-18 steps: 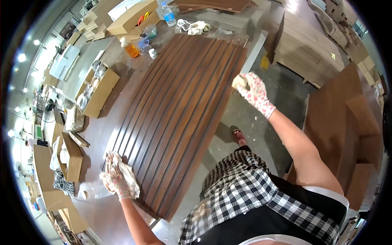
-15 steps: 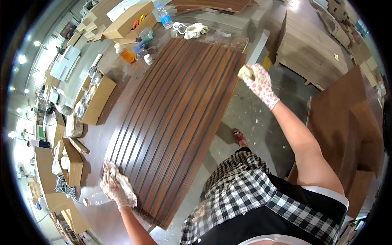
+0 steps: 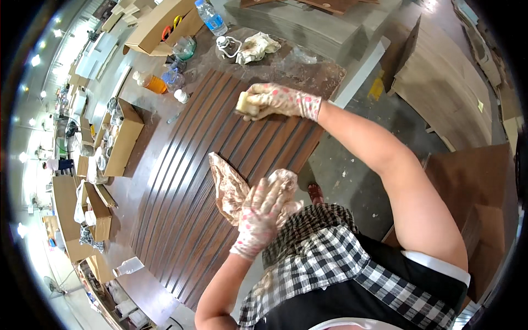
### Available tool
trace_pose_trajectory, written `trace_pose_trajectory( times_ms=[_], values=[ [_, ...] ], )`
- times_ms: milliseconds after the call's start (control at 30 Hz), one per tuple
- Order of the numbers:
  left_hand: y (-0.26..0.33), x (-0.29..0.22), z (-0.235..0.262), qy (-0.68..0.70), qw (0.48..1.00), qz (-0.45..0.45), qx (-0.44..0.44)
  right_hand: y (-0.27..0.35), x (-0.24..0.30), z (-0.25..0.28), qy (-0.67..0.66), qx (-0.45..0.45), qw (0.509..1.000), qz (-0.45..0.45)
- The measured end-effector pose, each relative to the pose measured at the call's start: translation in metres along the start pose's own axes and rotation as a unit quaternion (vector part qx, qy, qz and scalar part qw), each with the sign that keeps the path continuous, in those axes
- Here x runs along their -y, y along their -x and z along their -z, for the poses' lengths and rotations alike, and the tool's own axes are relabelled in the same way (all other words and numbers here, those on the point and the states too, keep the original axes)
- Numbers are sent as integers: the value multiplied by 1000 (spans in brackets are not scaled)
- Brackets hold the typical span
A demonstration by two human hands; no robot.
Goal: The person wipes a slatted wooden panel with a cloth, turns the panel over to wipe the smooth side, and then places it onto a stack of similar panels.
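Note:
A dark brown slatted wood panel [image 3: 181, 181] with black grooves lies in front of me. My right hand [image 3: 278, 103], in a white glove with pink dots, reaches over its far part. Between thumb and fingers it grips a small pale-yellow sponge-like block [image 3: 242, 103], close to the slats. My left hand [image 3: 258, 220], gloved alike, is at the panel's near right edge on a crumpled, brown-stained rag [image 3: 226, 184]. Its fingers are fairly straight, and the rag spreads out on both sides of them. The palm side is hidden.
Beyond the panel are a clear bottle [image 3: 210, 17], a bottle of orange liquid [image 3: 150, 82], a white cloth [image 3: 257, 47] and a small white-capped bottle [image 3: 181, 96]. Cardboard boxes [image 3: 125, 140] line the left. An empty bottle [image 3: 129, 267] lies near left. Stacked boards [image 3: 445, 82] stand at right.
My right hand has swung left with the block, from beyond the panel's right edge to over its far part. My left hand and the rag have moved right from the panel's near left corner.

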State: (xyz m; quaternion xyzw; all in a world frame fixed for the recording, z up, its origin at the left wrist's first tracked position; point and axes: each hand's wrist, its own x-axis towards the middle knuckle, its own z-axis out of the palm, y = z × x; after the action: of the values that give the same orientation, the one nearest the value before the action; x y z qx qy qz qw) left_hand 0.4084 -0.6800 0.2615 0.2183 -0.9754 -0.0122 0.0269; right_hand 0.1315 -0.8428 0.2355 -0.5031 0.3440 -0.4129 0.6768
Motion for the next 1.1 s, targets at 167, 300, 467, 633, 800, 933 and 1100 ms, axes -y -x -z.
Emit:
trace_pose_trajectory(
  times_ms=[167,300,467,633,800,933,1100],
  values=[
    [-57,-3,-13,140,990,-7,-33,-12,-7,-57,69,6,997,24],
    [-126,-17,-36,334,923,29,-189,-12,3,-75,-102,-2,994,-49],
    [-68,-21,-27,131,974,31,-180,-4,-1,-66,3,-92,995,-47],
    [79,-33,-13,121,979,161,4,5,-8,-75,41,-97,994,21],
    [240,-61,-39,36,933,357,24,7,-16,-64,62,-134,988,45],
    [374,-84,-73,612,469,487,-411,5,-28,-46,56,-188,979,63],
    [523,-65,-69,223,471,648,-555,-15,-32,-52,51,-299,951,55]
  ],
)
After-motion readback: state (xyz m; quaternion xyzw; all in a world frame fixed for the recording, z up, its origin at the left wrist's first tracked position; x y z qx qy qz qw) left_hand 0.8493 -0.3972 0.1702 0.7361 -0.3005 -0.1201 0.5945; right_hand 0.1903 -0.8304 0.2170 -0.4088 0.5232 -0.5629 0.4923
